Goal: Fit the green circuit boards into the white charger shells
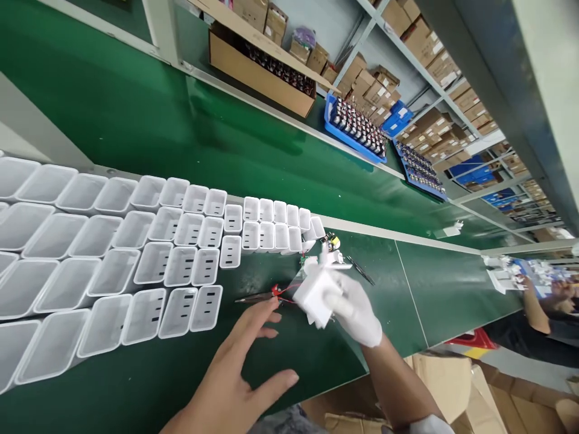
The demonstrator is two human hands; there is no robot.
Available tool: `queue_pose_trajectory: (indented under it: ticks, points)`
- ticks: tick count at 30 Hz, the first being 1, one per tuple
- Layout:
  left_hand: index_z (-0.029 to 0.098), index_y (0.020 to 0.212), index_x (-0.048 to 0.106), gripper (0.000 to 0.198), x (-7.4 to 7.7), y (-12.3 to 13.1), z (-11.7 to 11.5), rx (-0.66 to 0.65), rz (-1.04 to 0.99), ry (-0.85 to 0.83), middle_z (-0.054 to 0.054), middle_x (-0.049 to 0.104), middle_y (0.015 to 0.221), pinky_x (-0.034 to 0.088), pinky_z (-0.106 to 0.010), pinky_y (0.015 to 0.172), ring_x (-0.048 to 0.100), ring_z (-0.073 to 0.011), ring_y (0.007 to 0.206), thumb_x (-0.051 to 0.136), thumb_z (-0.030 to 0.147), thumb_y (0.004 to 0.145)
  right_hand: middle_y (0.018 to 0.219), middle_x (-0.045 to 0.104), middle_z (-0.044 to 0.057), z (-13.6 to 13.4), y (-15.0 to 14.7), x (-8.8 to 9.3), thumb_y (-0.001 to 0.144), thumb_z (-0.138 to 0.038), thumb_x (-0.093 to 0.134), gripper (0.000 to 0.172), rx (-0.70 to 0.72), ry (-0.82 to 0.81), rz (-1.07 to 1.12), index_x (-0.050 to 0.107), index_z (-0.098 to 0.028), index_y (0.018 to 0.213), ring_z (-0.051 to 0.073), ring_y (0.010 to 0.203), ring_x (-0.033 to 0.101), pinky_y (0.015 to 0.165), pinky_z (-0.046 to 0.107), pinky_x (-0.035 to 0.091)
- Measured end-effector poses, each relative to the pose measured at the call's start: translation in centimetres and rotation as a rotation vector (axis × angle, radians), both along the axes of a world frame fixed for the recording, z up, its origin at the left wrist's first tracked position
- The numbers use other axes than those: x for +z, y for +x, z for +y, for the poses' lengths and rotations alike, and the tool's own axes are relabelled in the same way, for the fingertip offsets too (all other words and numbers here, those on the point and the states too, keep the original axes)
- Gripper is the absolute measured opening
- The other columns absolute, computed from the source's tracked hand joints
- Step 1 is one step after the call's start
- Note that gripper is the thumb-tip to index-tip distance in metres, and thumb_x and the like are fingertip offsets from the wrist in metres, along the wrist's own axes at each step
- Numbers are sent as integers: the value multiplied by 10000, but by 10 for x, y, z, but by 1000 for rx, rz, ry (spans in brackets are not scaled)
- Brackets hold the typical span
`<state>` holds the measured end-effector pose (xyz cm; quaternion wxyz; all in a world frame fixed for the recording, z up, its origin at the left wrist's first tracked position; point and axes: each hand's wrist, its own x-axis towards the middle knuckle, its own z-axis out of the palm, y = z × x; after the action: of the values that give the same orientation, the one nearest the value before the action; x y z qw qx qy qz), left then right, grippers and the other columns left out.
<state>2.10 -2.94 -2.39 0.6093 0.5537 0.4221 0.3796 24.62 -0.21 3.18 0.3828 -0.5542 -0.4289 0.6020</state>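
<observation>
The gloved right hand (357, 313) grips the white part (315, 296) – blurred, its long axis unclear – at two o'clock from the left hand (235, 371), which holds nothing, fingers and thumb spread, apart from it.

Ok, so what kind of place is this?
Probably a factory assembly area: rows of white containers line a long green workbench, with shelves of cardboard boxes behind.
</observation>
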Motion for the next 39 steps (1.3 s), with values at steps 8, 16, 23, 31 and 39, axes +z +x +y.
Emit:
queue_pose_trajectory:
  ticks: [8, 16, 23, 31, 39]
  points:
    - [225, 1190, 645, 510, 18, 9, 14, -174, -264, -536, -72, 752, 1057, 610, -361, 795, 716, -260, 938, 807, 378, 731, 938, 681, 54, -9, 18, 9, 952, -438, 533, 338, 308, 440, -624, 689, -261, 1195, 187, 796, 625, 741, 322, 509]
    - [104, 860, 647, 383, 55, 13, 43, 153, -467, -545, -109, 719, 654, 603, -366, 590, 716, -258, 628, 691, 481, 806, 616, 588, 53, -3, 148, -44, 813, -255, 703, 104, -115, 609, -1346, 730, -164, 770, 111, 475, 436, 451, 283, 255]
    - [175, 888, 609, 249, 79, 26, 70, 430, -573, -424, 7, 641, 679, 429, -196, 434, 621, -129, 568, 625, 423, 859, 887, 648, 85, -32, 101, -13, 952, -252, 505, 266, -80, 741, -1168, 591, -201, 1198, 157, 625, 609, 572, 296, 430]
    - [172, 963, 633, 341, 81, 38, 55, 576, -401, -316, 2, 645, 790, 515, -210, 579, 667, -150, 733, 666, 487, 836, 726, 644, 25, -40, -19, 51, 884, -94, 486, 407, 330, 1054, -1353, 598, -218, 1255, 161, 565, 444, 476, 345, 182]
    - [156, 881, 655, 370, 81, 39, 50, 609, -333, -228, -9, 641, 773, 548, -252, 653, 675, -169, 756, 662, 523, 837, 748, 682, 70, -41, -33, 52, 884, -38, 435, 379, 236, 1124, -1561, 661, -129, 1175, 169, 516, 424, 435, 348, 196]
